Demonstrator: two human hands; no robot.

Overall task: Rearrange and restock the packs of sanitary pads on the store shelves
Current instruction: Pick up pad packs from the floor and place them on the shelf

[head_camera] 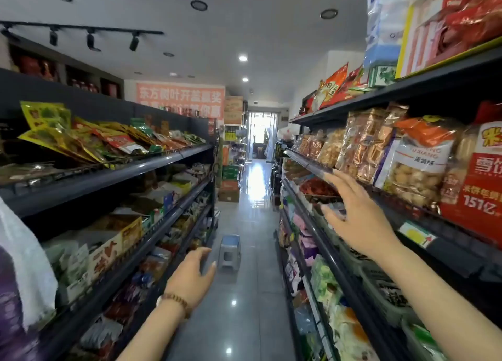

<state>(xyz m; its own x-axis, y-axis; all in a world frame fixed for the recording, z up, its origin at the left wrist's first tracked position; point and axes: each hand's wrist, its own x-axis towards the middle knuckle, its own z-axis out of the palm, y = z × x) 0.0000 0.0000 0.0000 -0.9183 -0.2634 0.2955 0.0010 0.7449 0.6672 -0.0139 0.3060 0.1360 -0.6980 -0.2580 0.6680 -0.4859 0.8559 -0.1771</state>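
Glossy grey tiled floor (244, 320): runs between two units.
Left dark metal shelving unit (114, 176): flat foil packets (81, 140) lie on its top tier.
Right dark metal shelving unit (407, 87): clear plastic snack bags (380, 148) stand on an upper tier.
Small blue-topped plastic stool (229, 254): on the floor, mid-aisle.
Brown cardboard boxes (233, 109): stacked at the far end, left of the glass doorway (260, 135).

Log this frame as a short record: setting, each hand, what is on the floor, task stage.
setting: store aisle between two stocked racks
left hand: open, low over the aisle, holds nothing; bead bracelet on the wrist
right hand: open, fingers spread, raised near the right rack's shelf edge, in front of snack bags; holds nothing
floor: small plastic stool standing in the aisle
task stage: no pack in either hand yet
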